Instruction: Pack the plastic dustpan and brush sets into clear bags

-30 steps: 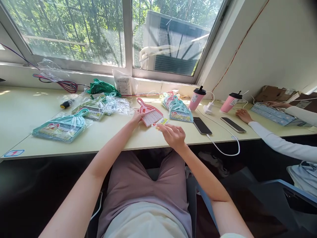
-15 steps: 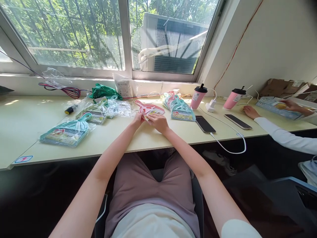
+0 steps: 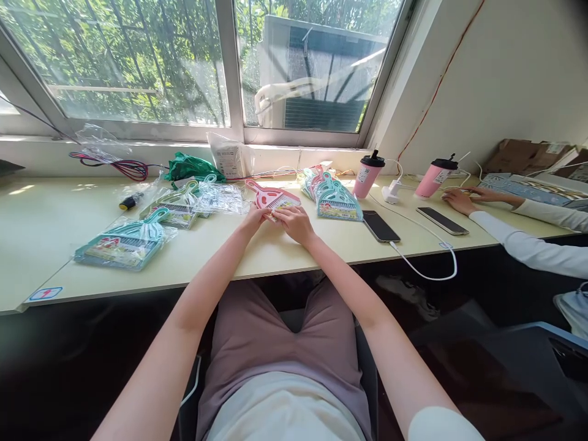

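Between my hands is a small pink dustpan and brush set (image 3: 274, 197), its handle toward the window and its bristles showing. My left hand (image 3: 257, 218) is closed on the near left edge of the set. On the near right edge my right hand (image 3: 295, 224) has its fingers bent together. A bit of printed card (image 3: 274, 217) shows between the fingertips; the rest of it is hidden. To the right, several turquoise and pink dustpan sets (image 3: 339, 199) overlap in a pile. Bagged turquoise sets (image 3: 124, 242) and a bagged green set (image 3: 177, 205) lie left.
Right of the pile stand two pink cups (image 3: 367, 177) with black lids, a phone (image 3: 381, 226) on a white cable and another phone (image 3: 442, 220). A co-worker's hands (image 3: 462, 200) rest farther right. A green plastic bag (image 3: 193, 168) and a screwdriver (image 3: 131, 201) lie left.
My right fingers have slid down from the printed card to the near edge of the pink set, and less card shows. The co-worker's hands have come together, away from the blue box.
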Demonstrator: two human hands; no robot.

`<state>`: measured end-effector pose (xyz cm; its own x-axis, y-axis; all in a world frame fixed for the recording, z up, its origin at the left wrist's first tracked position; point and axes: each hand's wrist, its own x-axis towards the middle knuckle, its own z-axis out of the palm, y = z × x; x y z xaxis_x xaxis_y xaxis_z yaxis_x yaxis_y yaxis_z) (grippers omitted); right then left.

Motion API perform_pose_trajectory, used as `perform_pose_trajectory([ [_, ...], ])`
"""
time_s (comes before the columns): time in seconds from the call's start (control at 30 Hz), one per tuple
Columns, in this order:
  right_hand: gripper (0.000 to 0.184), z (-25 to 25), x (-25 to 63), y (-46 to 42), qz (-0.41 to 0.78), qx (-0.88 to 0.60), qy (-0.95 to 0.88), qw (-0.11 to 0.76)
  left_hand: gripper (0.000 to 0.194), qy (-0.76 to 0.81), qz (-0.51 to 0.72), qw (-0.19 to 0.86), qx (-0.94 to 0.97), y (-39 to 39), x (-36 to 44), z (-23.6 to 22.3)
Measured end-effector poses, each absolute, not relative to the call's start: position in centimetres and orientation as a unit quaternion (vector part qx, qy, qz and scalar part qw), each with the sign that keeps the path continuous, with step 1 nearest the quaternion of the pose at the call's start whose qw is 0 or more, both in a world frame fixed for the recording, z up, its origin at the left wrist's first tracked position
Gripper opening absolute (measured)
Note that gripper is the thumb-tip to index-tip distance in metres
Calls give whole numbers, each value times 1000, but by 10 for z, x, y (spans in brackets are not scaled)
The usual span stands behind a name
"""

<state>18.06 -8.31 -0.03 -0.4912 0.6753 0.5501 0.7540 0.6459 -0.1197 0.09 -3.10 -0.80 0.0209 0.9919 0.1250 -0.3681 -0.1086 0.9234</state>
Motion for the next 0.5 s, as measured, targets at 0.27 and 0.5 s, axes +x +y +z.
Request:
perform_pose_trajectory([
  [0.27, 46, -2, 199, -69, -33, -585, -732, 349, 69, 344, 594, 558, 467, -35, 2, -4],
  [0.5, 36, 1, 202, -69, -74, -558, -761, 323, 62, 355, 555, 568, 494, -32, 1, -8],
])
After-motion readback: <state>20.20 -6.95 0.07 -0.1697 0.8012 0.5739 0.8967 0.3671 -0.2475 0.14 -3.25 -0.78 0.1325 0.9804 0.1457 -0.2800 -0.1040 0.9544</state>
